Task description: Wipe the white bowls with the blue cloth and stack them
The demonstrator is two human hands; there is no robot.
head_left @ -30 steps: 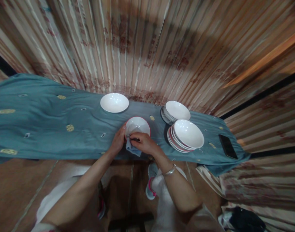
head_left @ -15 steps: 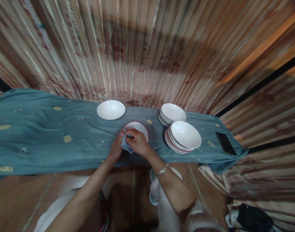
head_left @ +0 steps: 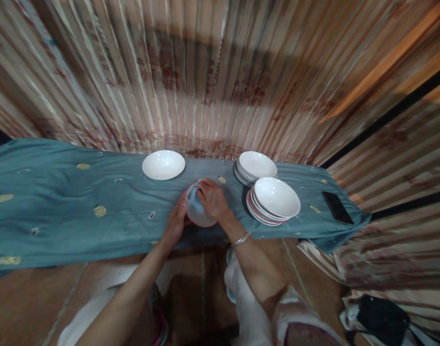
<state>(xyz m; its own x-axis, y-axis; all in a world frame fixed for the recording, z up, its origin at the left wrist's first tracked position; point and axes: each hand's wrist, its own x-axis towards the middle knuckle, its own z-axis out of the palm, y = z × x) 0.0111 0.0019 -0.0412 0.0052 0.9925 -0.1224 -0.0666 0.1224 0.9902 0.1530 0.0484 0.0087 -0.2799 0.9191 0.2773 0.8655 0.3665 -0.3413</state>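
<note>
A white plate with a red rim is held over the front part of the table. My left hand grips its left edge, thumb on the upper side and fingers mostly hidden beneath. With bent fingers, my right hand presses a light blue cloth against the plate's inner surface. Part of the cloth is covered by that hand and blurred. Behind them, to the left, a single white plate lies by itself on the table.
Two stacks stand to the right: white plates at the back and white and red-rimmed plates in front. A black phone lies near the right end of the teal tablecloth. A pleated curtain hangs behind the table.
My right hand and the cloth have moved from the plate's near left edge up to its far side. The plate has shifted slightly toward me, with my left hand still on its edge.
</note>
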